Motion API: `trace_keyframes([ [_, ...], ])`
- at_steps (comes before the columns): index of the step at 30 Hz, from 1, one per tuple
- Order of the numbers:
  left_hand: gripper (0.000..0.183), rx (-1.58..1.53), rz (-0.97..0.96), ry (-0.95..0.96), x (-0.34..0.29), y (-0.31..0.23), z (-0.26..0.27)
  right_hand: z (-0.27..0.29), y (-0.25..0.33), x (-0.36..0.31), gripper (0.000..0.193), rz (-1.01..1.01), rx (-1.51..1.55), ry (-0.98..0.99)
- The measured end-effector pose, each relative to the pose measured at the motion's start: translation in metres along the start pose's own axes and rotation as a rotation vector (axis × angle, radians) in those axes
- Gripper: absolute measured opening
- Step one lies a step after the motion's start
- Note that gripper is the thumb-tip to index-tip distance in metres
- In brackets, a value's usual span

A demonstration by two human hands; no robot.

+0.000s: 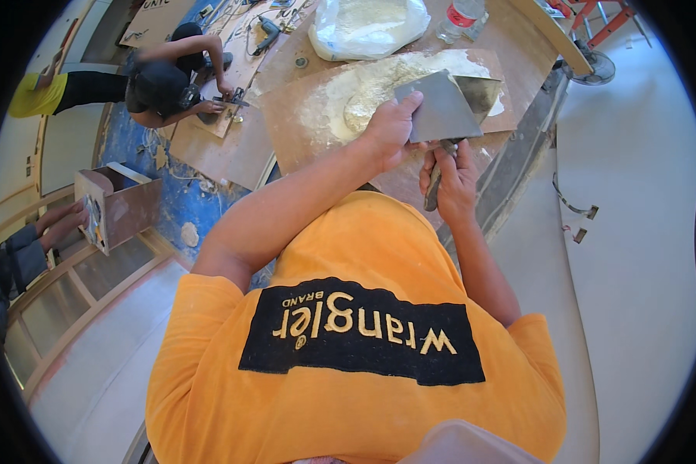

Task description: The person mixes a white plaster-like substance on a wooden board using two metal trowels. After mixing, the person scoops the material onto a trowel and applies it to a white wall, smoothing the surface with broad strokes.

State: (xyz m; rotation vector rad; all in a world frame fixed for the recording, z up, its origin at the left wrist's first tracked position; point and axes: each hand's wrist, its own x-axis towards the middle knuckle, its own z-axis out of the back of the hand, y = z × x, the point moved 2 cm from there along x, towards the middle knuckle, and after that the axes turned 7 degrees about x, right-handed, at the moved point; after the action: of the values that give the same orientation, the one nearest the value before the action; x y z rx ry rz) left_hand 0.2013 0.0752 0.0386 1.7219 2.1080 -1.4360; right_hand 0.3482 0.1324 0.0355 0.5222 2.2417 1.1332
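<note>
My left hand (391,130) is closed on the edge of a wide grey putty knife blade (442,110), its thumb lying on the flat face. Lower and to the right, my right hand (456,179) is wrapped round a dark handle (433,187) just below that blade. A second metal blade (483,96) shows partly behind the first; which hand bears it I cannot tell. Beneath and beyond them, a mound of pale, wet-looking paste (366,107) sits among white powder on a brown board (286,133).
At the far side stand an open plastic bag of white powder (370,31) and a clear bottle (458,22). A power drill (266,35) lies farther left. Another person (158,87) bends over work at the left. A wooden box (127,203), fan (595,68) and red ladder (605,29) stand around.
</note>
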Motion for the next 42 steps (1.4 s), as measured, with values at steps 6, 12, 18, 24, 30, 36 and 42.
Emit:
trace_keyframes([
  [6,0.031,-0.007,-0.053,0.082,-0.007,0.001,-0.013,0.016,-0.022,0.004,0.013,-0.037,-0.183,-0.036],
  [12,0.032,0.135,-0.182,0.148,-0.018,-0.010,-0.029,0.035,-0.056,0.000,0.028,-0.165,-0.303,0.015],
  [18,0.032,0.046,-0.371,-0.086,-0.032,-0.058,0.024,0.040,-0.012,0.001,0.062,0.061,-0.342,-0.161],
  [24,0.031,-0.010,-0.373,-0.183,-0.024,-0.040,0.047,0.043,-0.009,0.016,0.048,0.086,-0.173,-0.294],
  [30,0.034,-0.029,-0.274,-0.162,-0.005,-0.014,0.027,-0.013,0.006,0.003,0.011,0.290,-0.172,-0.171],
  [36,0.036,0.070,-0.175,0.001,0.007,-0.014,0.017,-0.017,-0.007,-0.003,0.010,0.335,-0.419,-0.083],
  [42,0.042,0.369,-0.337,0.144,-0.008,-0.004,-0.022,0.007,-0.043,0.001,0.014,0.216,-0.818,-0.074],
])
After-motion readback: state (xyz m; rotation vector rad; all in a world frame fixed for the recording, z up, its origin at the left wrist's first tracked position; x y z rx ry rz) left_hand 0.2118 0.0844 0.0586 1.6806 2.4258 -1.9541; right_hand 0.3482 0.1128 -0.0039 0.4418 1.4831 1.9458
